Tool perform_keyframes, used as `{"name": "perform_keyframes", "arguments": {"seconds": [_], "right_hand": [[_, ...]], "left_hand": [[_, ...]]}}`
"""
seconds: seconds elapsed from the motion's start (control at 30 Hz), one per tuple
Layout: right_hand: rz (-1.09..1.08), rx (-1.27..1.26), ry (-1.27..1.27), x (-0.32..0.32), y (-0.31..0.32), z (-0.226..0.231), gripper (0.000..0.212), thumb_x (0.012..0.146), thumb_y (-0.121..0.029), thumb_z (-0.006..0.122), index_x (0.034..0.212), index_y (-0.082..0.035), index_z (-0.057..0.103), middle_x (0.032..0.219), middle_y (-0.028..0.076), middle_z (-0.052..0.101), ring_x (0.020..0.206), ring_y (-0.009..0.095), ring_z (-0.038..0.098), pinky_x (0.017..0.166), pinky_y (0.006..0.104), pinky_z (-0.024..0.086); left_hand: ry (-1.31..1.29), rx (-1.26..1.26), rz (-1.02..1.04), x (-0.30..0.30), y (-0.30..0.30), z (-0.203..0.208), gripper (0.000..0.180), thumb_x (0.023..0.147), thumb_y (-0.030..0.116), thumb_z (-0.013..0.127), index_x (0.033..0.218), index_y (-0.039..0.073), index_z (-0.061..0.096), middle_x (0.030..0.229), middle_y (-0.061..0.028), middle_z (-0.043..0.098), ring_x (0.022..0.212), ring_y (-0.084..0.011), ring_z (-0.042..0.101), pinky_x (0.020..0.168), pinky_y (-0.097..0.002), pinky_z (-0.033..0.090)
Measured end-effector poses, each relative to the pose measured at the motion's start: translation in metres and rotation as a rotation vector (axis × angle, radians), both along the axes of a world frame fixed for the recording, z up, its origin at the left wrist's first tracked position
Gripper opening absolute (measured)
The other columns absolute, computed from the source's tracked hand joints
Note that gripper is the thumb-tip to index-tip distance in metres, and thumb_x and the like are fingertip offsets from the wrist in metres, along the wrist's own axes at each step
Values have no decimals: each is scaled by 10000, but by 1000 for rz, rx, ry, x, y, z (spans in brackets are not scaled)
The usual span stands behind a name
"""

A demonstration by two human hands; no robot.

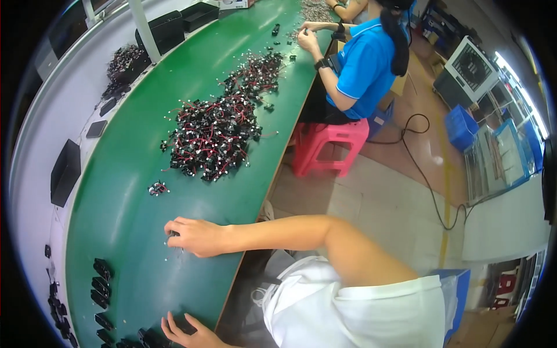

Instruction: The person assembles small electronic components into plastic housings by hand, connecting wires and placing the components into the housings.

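My right hand is over the green table, its fingers curled round a small dark part, mostly hidden by the fingers. White tips and thin leads show just below those fingers. At the lower edge, my left hand has its thumb and fingers apart, with nothing seen between them. Beside it lie black block-shaped parts. Beyond my right hand is a small wired cluster, and farther on a large heap of black parts with red wires and white connectors.
Several black blocks line the table's left side. Black trays stand along the ledge. A person in a blue shirt sits on a pink stool farther up the table, hands on small parts. A cable crosses the floor.
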State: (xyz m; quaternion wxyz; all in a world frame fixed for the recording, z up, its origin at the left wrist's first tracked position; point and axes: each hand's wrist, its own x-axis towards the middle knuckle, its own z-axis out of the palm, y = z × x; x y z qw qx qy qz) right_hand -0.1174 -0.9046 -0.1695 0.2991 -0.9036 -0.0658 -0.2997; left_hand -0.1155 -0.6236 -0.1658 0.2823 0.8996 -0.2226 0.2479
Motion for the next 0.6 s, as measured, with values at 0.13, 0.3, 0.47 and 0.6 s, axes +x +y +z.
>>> {"name": "perform_keyframes", "arguments": {"seconds": [0.13,0.3,0.47,0.6], "right_hand": [[13,105,77,9,-5,11,321,776,-73,701,1085,-63,612,1119,163,568,1018,344,614,858,426,538],[-30,171,64,13,-13,9,475,763,-130,764,1191,-100,558,1159,165,565,1063,363,601,846,465,535],[48,414,203,-10,-54,23,265,773,56,703,1015,-5,613,1021,114,588,867,213,649,735,267,598],[25,308,295,-3,-44,37,232,782,68,656,1007,18,629,987,107,605,870,194,650,756,286,580]], "left_hand": [[85,8,-75,-2,-9,14,513,849,137,703,1339,62,569,1378,-171,480,1258,-345,492,1067,-463,397],[157,33,-124,-5,-10,16,749,767,115,767,1437,24,447,1427,-205,432,1316,-378,430,1126,-461,317],[297,-285,-53,-7,-32,12,818,699,48,810,1424,17,435,1350,-176,524,1260,-312,505,1086,-396,375],[304,-396,20,-12,-30,14,781,702,35,817,1393,19,455,1292,-147,567,1189,-276,557,1032,-367,425]]}}
